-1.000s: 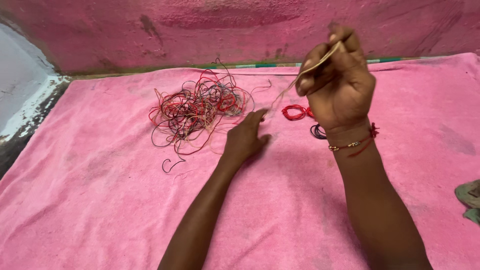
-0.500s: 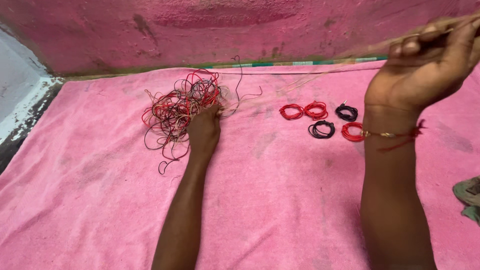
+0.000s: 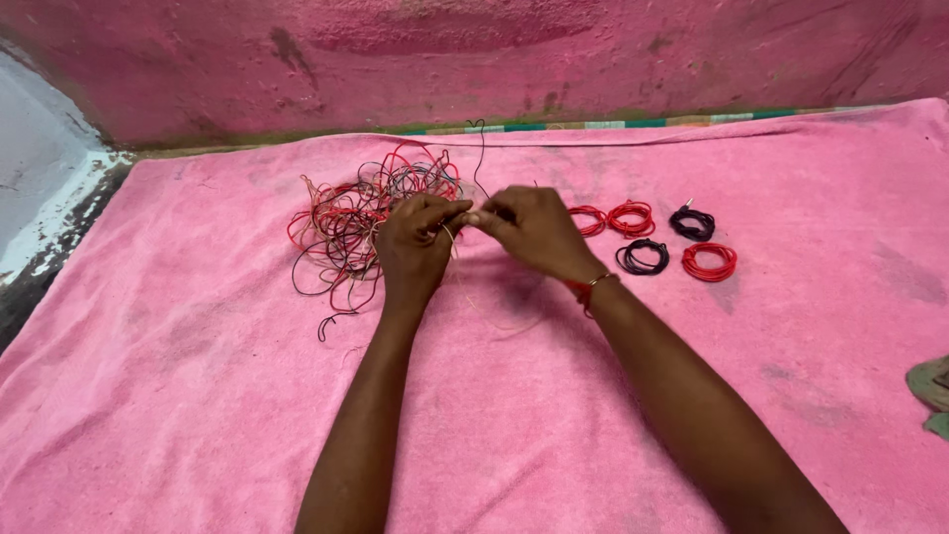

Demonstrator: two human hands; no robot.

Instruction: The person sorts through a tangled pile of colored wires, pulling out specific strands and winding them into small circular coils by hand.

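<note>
Now my left hand (image 3: 415, 242) and right hand (image 3: 529, 229) meet just in front of the tangled wire heap (image 3: 371, 213), both pinching one pale strand (image 3: 465, 287) that loops toward me. I judge coiling comes next, needing even turns. Right of the heap lie finished coils (image 3: 647, 235).

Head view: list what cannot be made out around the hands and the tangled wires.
- Head view: whether the pale strand runs back into the tangle of wires; the left hand covers the join.
- Head view: how the fingers of the right hand pinch; too small.
- Head view: the red coil, partly behind the right hand.
- Head view: the greenish thing, cut off by the right edge.
</note>
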